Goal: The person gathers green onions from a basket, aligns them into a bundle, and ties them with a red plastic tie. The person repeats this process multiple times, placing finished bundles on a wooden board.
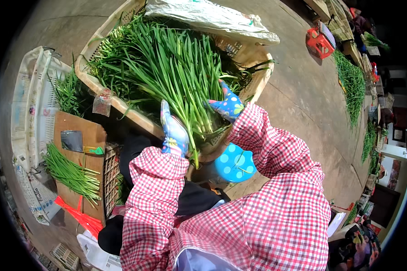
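A large bunch of garlic chives [179, 67] lies between my gloved hands, with its pale stem ends towards me. My left hand [175, 130], in a blue patterned glove, supports the stems from the left. Its thumb points up and its other fingers are hidden. My right hand [229, 103], in a blue dotted glove, clasps the bunch from the right, with thumb and index finger spread and the rest hidden. One thicker stem [194, 149] hangs lower than the others. More greens [105, 64] fill the cream plastic crate [122, 105] beneath and behind the bunch.
A white woven sack [210, 17] drapes over the crate's far rim. Left stand white crates [28, 111] and a cardboard-topped crate [79, 127] bearing a bundle of chives [73, 171] and red ties [79, 216]. A blue dotted stool [235, 162] is near my knees; a red stool [320, 40] stands right.
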Motion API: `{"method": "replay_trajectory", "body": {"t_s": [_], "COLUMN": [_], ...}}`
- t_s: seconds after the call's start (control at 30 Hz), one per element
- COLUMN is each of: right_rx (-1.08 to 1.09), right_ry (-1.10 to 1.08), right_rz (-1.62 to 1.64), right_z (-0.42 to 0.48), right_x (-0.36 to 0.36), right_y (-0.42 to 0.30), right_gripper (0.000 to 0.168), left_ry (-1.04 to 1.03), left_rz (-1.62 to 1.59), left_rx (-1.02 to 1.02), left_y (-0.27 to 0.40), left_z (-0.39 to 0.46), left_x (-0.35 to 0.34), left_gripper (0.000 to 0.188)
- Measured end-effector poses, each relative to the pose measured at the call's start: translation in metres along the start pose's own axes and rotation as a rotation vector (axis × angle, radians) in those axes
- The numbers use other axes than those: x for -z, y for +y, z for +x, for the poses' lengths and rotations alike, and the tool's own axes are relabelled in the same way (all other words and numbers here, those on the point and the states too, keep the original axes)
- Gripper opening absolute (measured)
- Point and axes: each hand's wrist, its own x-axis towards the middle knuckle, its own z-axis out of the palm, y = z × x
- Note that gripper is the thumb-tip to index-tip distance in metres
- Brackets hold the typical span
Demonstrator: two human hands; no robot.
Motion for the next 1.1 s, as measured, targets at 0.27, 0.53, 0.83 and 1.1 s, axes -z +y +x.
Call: {"method": "replay_trajectory", "body": {"t_s": [0.27, 0.53, 0.83, 1.1], "right_rx": [0.136, 0.45, 0.16, 0.173], "right_ry": [-0.066, -0.038, 0.055, -0.031], "right_rz": [0.217, -0.296, 0.532, 0.389], "right_z": [-0.019, -0.051, -0.031, -0.032], "right_x": [-0.032, -0.039, -0.018, -0.062], "right_y": [-0.01, -0.042, -0.043, 0.013], "right_gripper": [0.078, 0.077, 0.058, 0.075], "left_ry": [-0.082, -0.274, -0.185, -0.079], "left_rz": [0.428, 0.167, 0.066, 0.185], "left_rx": [0.172, 0.388, 0.141, 0.158], "left_y": [0.015, 0.032, 0.007, 0.032], "left_z": [-0.026, -0.028, -0.005, -0.031], "left_x": [0.0, 0.012, 0.037, 0.009], "left_gripper": [0.042, 0.03, 0.024, 0.041]}}
